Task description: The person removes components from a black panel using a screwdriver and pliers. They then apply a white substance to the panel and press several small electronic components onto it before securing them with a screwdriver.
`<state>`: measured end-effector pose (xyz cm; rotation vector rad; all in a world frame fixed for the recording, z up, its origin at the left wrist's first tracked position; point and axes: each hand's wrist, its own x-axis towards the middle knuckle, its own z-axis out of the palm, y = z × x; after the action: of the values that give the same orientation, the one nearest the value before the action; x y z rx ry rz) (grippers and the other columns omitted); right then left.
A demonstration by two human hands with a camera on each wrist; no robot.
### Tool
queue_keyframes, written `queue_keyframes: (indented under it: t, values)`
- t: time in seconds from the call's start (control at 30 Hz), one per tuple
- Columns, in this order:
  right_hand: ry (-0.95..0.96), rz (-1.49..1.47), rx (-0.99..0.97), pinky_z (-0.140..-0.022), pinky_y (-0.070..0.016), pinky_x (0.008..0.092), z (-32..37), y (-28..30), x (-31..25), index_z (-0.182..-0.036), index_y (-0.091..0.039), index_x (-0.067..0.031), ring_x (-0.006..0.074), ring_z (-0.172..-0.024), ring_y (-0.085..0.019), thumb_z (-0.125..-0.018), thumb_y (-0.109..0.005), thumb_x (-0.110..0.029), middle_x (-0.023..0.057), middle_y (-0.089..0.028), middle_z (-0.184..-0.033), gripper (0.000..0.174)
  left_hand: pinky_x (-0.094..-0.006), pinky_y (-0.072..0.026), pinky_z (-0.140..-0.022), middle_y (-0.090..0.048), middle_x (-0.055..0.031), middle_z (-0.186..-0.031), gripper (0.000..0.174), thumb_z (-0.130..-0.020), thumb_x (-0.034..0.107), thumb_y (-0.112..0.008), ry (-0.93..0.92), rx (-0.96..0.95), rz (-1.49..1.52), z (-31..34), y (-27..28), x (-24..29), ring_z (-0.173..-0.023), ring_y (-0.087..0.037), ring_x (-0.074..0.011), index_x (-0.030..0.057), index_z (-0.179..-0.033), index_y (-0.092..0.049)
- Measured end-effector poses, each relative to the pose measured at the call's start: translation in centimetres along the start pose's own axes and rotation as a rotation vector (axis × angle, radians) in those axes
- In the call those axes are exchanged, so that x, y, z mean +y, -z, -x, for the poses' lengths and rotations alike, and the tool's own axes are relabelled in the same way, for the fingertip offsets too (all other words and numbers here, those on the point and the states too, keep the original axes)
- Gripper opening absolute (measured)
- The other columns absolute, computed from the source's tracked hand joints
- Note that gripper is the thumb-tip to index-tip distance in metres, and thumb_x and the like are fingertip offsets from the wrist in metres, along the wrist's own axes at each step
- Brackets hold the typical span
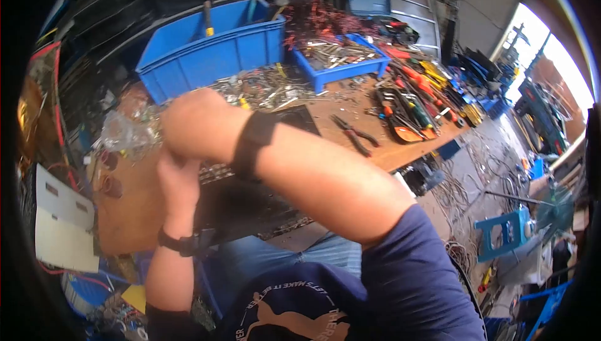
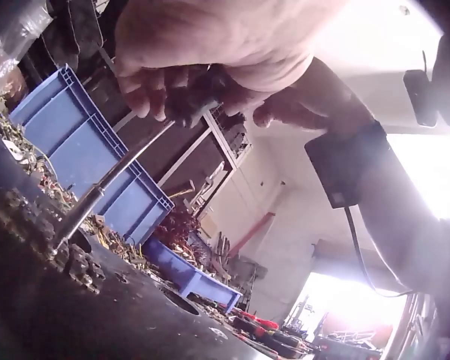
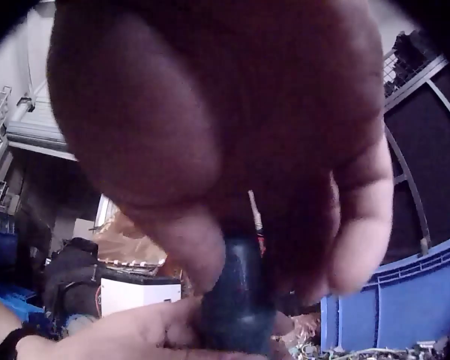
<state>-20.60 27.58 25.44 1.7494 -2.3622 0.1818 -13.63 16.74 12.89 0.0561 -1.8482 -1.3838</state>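
Note:
My right hand (image 1: 197,122) is raised over the work and grips the dark teal handle (image 3: 244,300) of a screwdriver from above. Lower on the same handle, the fingers of my left hand (image 1: 178,181) close around it. In the left wrist view the metal shaft of the screwdriver (image 2: 114,174) slants down, its tip right at a small perforated metal part (image 2: 75,262). That part lies on a black panel (image 1: 235,206), which sits at the table's front edge by my lap. The head view hides the screwdriver behind my hands.
On the wooden table (image 1: 128,222) stand a large blue bin (image 1: 213,59) and a blue tray (image 1: 347,73) of metal pieces. Pliers (image 1: 355,135) lie right of the panel, near a tool-filled tray (image 1: 404,112). Loose scrap (image 1: 263,87) lies along the bin.

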Motion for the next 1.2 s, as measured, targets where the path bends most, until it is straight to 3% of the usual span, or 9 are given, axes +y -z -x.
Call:
queue_keyframes:
  t: [0.2, 0.33, 0.43, 0.67, 0.77, 0.87, 0.9, 1.0, 1.2]
  values:
    - [-0.062, -0.016, 0.102, -0.066, -0.0548, 0.0388, 0.3, 0.2, -0.4, -0.079, -0.07, -0.0024, 0.0317, -0.077, -0.068, -0.075, -0.066, -0.025, 0.0171, -0.068, -0.078, 0.024, -0.0287, -0.0485, -0.083, -0.065, -0.0092, -0.104, 0.027, -0.082, 0.002, -0.067, 0.092, -0.018, -0.066, 0.4, 0.1, -0.3, -0.097, -0.061, -0.0133, -0.0026, -0.108, -0.057]
    - [0.018, 0.043, 0.093, -0.067, -0.0547, 0.0399, 0.2, -0.3, 0.3, -0.079, -0.068, -0.0013, 0.033, -0.077, -0.068, -0.078, -0.063, -0.026, 0.0173, -0.068, -0.079, 0.025, -0.0265, -0.0479, -0.076, -0.063, -0.0048, -0.091, 0.022, -0.083, 0.003, -0.067, 0.06, -0.009, 0.021, 0.3, -0.1, -0.6, -0.084, -0.059, -0.0111, -0.0021, -0.103, -0.059]
    - [0.141, -0.174, 0.113, -0.069, -0.0545, 0.0412, -0.5, -1.0, 1.7, -0.082, -0.067, 0.001, 0.0355, -0.079, -0.067, -0.08, -0.062, -0.027, 0.0195, -0.067, -0.081, 0.029, -0.0263, -0.0473, -0.074, -0.064, -0.0042, -0.088, 0.022, -0.082, 0.005, -0.068, 0.037, 0.012, 0.002, 0.1, -0.1, -0.8, -0.08, -0.058, -0.0113, -0.0011, -0.102, -0.06]
    - [-0.137, -0.03, -0.023, -0.083, -0.0504, 0.0418, 0.2, 1.1, -0.4, -0.092, -0.065, 0.0008, 0.0361, -0.096, -0.062, -0.083, -0.06, -0.025, 0.0198, -0.066, -0.095, 0.028, -0.0274, -0.0476, -0.074, -0.064, -0.0041, -0.086, 0.024, -0.081, 0.008, -0.07, 0.059, 0.008, -0.01, 0.1, -0.4, -0.4, -0.078, -0.057, -0.0123, -0.0001, -0.102, -0.062]
    - [0.167, -0.208, 0.125, -0.081, -0.0505, 0.0414, -0.1, -0.9, 1.6, -0.09, -0.066, -0.0001, 0.0353, -0.093, -0.063, -0.081, -0.062, -0.021, 0.0182, -0.067, -0.09, 0.023, -0.0276, -0.0478, -0.074, -0.064, -0.004, -0.087, 0.023, -0.081, 0.008, -0.07, 0.053, 0.015, 0.025, 0.5, -0.2, -0.8, -0.078, -0.057, -0.0122, 0.0001, -0.101, -0.062]
    - [0.026, -0.223, 0.015, -0.081, -0.0501, 0.0411, -0.1, 0.5, 1.0, -0.091, -0.066, -0.0006, 0.0346, -0.094, -0.063, -0.079, -0.065, -0.02, 0.018, -0.067, -0.094, 0.023, -0.0277, -0.0481, -0.075, -0.065, -0.0043, -0.089, 0.022, -0.081, 0.008, -0.07, 0.066, 0.002, 0.022, 0.6, 0.1, -0.8, -0.08, -0.058, -0.0122, 0.0004, -0.101, -0.062]
    - [0.014, -0.208, 0.114, -0.08, -0.0508, 0.0413, 0.0, 0.5, 0.5, -0.094, -0.066, -0.0009, 0.0346, -0.092, -0.064, -0.079, -0.066, -0.025, 0.0183, -0.067, -0.092, 0.029, -0.0277, -0.0482, -0.076, -0.065, -0.0045, -0.089, 0.022, -0.081, 0.008, -0.07, 0.068, -0.001, 0.015, 0.6, 0.0, -0.8, -0.081, -0.059, -0.0124, 0.0004, -0.101, -0.063]
    - [-0.241, -0.033, -0.081, -0.077, -0.0517, 0.0416, 0.2, 1.6, -0.6, -0.095, -0.067, -0.0022, 0.035, -0.088, -0.065, -0.078, -0.067, -0.029, 0.0178, -0.068, -0.089, 0.032, -0.0282, -0.0488, -0.078, -0.065, -0.0048, -0.09, 0.026, -0.081, 0.007, -0.071, 0.07, -0.019, 0.015, 0.4, -0.1, 0.0, -0.084, -0.061, -0.0135, -0.0009, -0.104, -0.061]
    - [0.109, -0.141, 0.08, -0.078, -0.0519, 0.042, 0.0, -0.8, 1.7, -0.094, -0.067, -0.0016, 0.0361, -0.088, -0.065, -0.078, -0.066, -0.028, 0.0184, -0.068, -0.09, 0.031, -0.0296, -0.0494, -0.08, -0.065, -0.0064, -0.097, 0.029, -0.083, 0.007, -0.069, -0.006, 0.03, 0.081, 0.3, -0.2, -0.8, -0.087, -0.061, -0.0152, -0.0026, -0.109, -0.059]
